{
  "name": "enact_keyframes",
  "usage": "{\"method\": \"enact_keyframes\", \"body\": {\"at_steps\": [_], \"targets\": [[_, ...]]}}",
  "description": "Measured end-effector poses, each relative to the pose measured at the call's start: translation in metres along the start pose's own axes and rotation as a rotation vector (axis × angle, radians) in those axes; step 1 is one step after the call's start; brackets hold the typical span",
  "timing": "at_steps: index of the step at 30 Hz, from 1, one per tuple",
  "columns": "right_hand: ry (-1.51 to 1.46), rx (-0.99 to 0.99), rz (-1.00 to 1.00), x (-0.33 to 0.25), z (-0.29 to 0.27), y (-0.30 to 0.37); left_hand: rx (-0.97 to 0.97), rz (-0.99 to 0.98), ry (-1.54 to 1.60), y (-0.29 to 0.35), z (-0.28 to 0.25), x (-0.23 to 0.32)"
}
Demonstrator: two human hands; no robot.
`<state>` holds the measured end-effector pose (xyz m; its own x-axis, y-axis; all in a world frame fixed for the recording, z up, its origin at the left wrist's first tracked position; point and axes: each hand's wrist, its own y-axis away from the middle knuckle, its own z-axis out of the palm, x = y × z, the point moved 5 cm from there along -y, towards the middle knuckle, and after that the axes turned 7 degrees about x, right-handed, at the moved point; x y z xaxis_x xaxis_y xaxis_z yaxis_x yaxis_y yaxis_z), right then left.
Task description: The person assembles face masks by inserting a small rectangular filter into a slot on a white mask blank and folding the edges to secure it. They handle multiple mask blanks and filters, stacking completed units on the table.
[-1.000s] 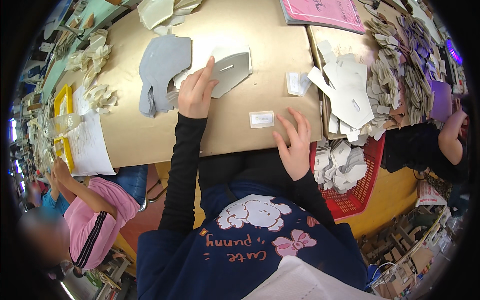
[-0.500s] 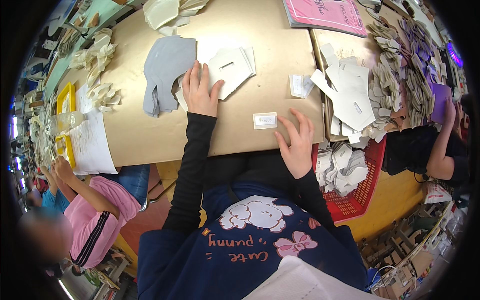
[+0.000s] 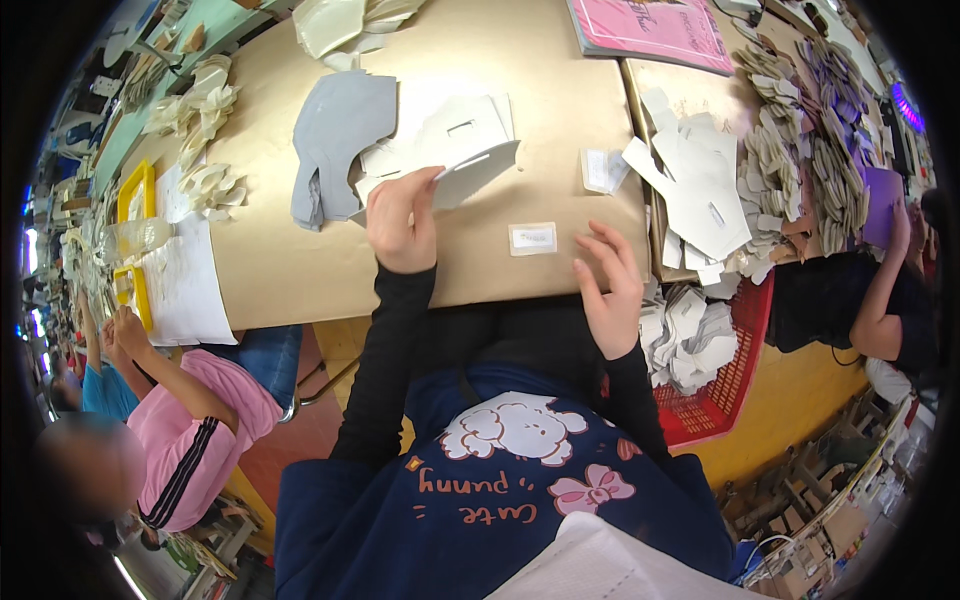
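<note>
My left hand (image 3: 402, 220) pinches the near edge of a flat white cut piece (image 3: 478, 172), tilting it up from a small stack of white pieces (image 3: 440, 135), one with a slot cut in it. Left of that stack lie grey cut pieces (image 3: 345, 115), overlapping on the table. My right hand (image 3: 612, 290) hovers by the table's near edge, fingers apart and holding nothing. Just left of its fingertips rests a small white label (image 3: 532, 239). Farther back, more small labels (image 3: 602, 170) lie near the seam in the tabletop.
White pieces (image 3: 705, 180) are heaped at the right, beside long piles of cut parts (image 3: 835, 180). A red basket (image 3: 735, 370) full of pieces stands below the table edge. A pink book (image 3: 655, 35) lies at the back. Co-workers sit on both sides; yellow trays (image 3: 135, 195) stand at left.
My left hand has gone from lying over the white stack to pinching and raising the near edge of a piece. The right hand has shifted slightly right, away from the label.
</note>
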<state>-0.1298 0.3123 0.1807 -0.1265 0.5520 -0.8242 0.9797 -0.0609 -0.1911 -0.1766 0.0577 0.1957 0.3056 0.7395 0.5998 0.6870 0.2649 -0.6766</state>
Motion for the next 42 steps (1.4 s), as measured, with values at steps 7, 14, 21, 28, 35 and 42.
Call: {"method": "enact_keyframes", "body": {"at_steps": [7, 14, 21, 28, 35, 42], "targets": [[-0.218, -0.067, 0.206, 0.004, -0.003, -0.010, -0.482, -0.624, 0.502, 0.040, 0.011, 0.028], [-0.114, -0.129, 0.355, 0.016, 0.012, -0.014, -0.650, -0.644, 0.254, 0.064, 0.018, 0.023], [-0.109, -0.248, 0.324, 0.018, 0.015, -0.031, -0.566, -0.637, 0.162, 0.060, 0.020, 0.020], [-0.051, -0.288, 0.313, 0.021, 0.018, -0.037, -0.607, -0.582, 0.118, 0.057, 0.022, 0.019], [0.006, -0.282, 0.307, 0.020, 0.018, -0.037, -0.600, -0.575, 0.095, 0.057, 0.025, 0.021], [0.034, -0.262, 0.284, 0.020, 0.019, -0.038, -0.600, -0.588, 0.066, 0.055, 0.025, 0.023]]}}
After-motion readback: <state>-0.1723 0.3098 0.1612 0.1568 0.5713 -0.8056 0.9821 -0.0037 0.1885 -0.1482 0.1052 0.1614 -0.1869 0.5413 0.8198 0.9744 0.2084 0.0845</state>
